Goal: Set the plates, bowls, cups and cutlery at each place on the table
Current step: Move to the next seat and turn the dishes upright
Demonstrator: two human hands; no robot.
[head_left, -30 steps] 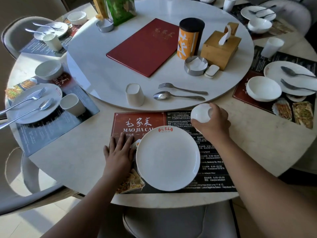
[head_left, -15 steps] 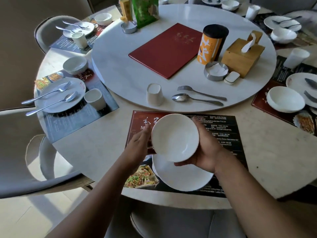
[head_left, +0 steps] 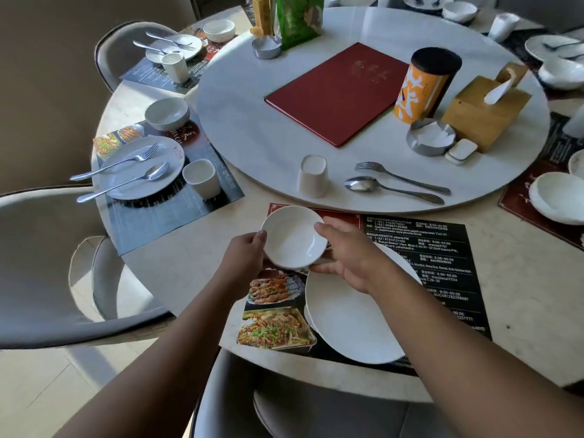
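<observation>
Bowl [head_left: 292, 237] sits between both my hands, over the far left corner of the placemat [head_left: 442, 248], at about ten o'clock from the plate [head_left: 347, 327]. My left hand [head_left: 245, 257] curls round its nine o'clock rim. My right hand [head_left: 347, 257] pinches the three o'clock rim, thumb on top and fingers beneath. I cannot tell whether its base touches the mat yet. The risk I see is my right wrist: it hangs just over the plate's far edge, so a careless withdrawal could knock the plate toward the near edge of the surface [head_left: 521, 295]. Letting go early would drop the bowl. The cup [head_left: 313, 176], fork [head_left: 401, 177] and spoon [head_left: 388, 188] wait at twelve o'clock on the turntable [head_left: 252, 128], and reaching across could clip the bowl.
</observation>
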